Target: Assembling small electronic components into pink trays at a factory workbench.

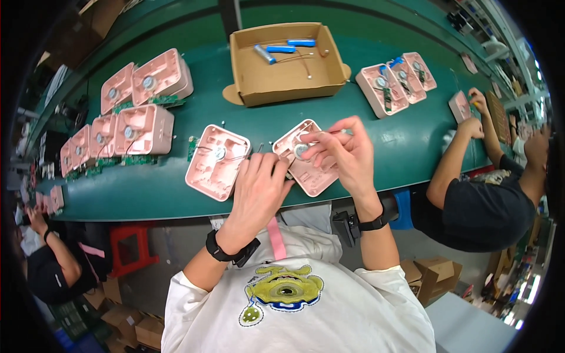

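Observation:
Two open pink plastic housings lie side by side in front of me. The left housing [206, 174] has a round speaker and thin dark wires inside. The right housing [312, 178] sits tilted and also holds a round speaker [301, 151], partly covered by my fingers. My left hand [262, 183] is closed between the two housings, its curled fingertips at the right housing's left edge; what they grip is hidden. Above the right housing, my right hand [347, 154] makes a pinch near thin wires. Whatever is in that pinch is too small to name.
A cardboard box [288, 94] with several blue cylindrical batteries stands behind the housings. More pink housings [154, 130] with green circuit boards are at the left, and others [376, 75] at the right. Co-workers sit at both sides of the green table [259, 119].

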